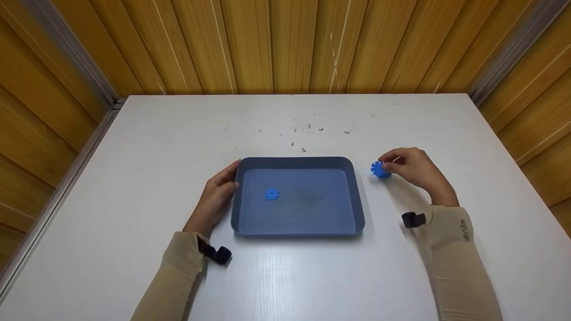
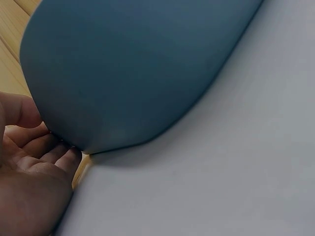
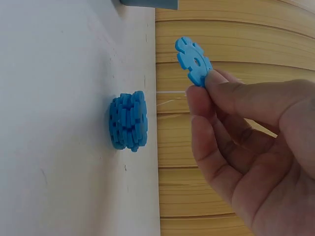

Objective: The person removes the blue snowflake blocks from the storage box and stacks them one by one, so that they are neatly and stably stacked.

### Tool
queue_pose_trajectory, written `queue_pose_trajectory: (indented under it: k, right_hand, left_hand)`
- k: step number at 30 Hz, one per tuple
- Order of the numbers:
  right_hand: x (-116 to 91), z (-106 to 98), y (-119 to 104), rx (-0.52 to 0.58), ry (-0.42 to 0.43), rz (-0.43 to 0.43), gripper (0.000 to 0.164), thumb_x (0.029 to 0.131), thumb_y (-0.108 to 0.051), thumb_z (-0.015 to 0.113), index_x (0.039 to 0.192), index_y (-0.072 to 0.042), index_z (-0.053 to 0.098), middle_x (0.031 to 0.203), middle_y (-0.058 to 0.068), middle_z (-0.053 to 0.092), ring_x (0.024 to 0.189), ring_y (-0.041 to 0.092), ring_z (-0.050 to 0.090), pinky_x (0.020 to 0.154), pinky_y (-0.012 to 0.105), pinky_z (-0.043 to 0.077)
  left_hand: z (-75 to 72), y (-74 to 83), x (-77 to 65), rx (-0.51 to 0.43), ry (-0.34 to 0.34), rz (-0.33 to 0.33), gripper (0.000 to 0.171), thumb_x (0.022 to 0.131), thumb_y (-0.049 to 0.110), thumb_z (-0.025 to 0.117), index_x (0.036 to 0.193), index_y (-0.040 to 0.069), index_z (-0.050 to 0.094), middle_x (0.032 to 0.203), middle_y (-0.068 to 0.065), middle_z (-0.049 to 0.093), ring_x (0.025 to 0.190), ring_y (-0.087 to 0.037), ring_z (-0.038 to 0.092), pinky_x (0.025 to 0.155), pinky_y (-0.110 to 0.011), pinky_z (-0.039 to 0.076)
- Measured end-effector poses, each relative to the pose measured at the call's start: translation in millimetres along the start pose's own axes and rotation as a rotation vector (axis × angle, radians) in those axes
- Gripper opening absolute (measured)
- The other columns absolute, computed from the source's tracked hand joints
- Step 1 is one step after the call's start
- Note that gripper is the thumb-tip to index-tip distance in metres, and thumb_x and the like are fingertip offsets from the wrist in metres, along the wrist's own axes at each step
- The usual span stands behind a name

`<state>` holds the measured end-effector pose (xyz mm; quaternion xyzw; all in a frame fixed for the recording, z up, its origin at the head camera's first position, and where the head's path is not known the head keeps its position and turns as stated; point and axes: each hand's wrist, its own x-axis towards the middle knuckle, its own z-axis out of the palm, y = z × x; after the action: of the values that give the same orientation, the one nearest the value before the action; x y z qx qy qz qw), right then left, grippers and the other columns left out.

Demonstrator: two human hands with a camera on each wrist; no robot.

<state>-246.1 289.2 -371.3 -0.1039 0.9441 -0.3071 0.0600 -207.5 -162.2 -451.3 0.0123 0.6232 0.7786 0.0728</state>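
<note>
My right hand (image 1: 412, 168) pinches a blue notched disc (image 3: 194, 61) between thumb and index finger, right of the tray. The disc has slots round its rim and a small hole in its middle. Below it, a short stack of similar blue discs (image 3: 129, 120) stands on the table, apart from the held one. A grey-blue rectangular tray (image 1: 298, 233) lies in front of me, with one blue disc (image 1: 272, 193) flat inside, left of its middle. At the tray's left wall my left hand (image 1: 215, 196) holds the edge, thumb and fingers against it.
The white table (image 1: 169, 147) has small dark marks (image 1: 308, 129) behind the tray. Wood-slat walls (image 1: 292, 44) enclose the back and both sides. Black wrist cameras (image 1: 218, 255) sit on both forearms.
</note>
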Motion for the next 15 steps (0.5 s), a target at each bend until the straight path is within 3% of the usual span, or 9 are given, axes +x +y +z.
queue_pose_trajectory:
  k: [9,12,15]
  right_hand:
    - [-4,-5,13,0.005,0.020,0.060,0.025,0.093,-0.011,0.060,0.114,-0.002,0.068,0.115,0.020,0.067,0.102,0.032,0.062,0.077,0.019,0.046]
    - [-4,-5,16,0.016,0.015,0.088,0.026,0.093,-0.013,0.060,0.116,-0.002,0.067,0.117,0.020,0.066,0.104,0.032,0.061,0.078,0.021,0.046]
    - [-4,-3,18,0.024,0.010,0.102,0.028,0.094,-0.015,0.060,0.117,-0.002,0.066,0.119,0.021,0.064,0.107,0.034,0.060,0.084,0.030,0.047]
  left_hand:
    - [1.3,0.9,-0.8,0.008,-0.004,0.023,0.061,0.089,-0.009,0.044,0.147,0.007,0.037,0.156,-0.005,0.032,0.147,-0.015,0.023,0.120,-0.032,0.019]
    - [0.3,0.3,-1.1,-0.006,-0.011,0.032,0.061,0.089,-0.010,0.044,0.148,0.006,0.036,0.156,-0.006,0.032,0.147,-0.016,0.023,0.120,-0.032,0.019]
    - [0.3,0.3,-0.9,-0.004,-0.016,0.040,0.061,0.089,-0.010,0.043,0.148,0.005,0.036,0.156,-0.007,0.032,0.146,-0.017,0.024,0.120,-0.032,0.020]
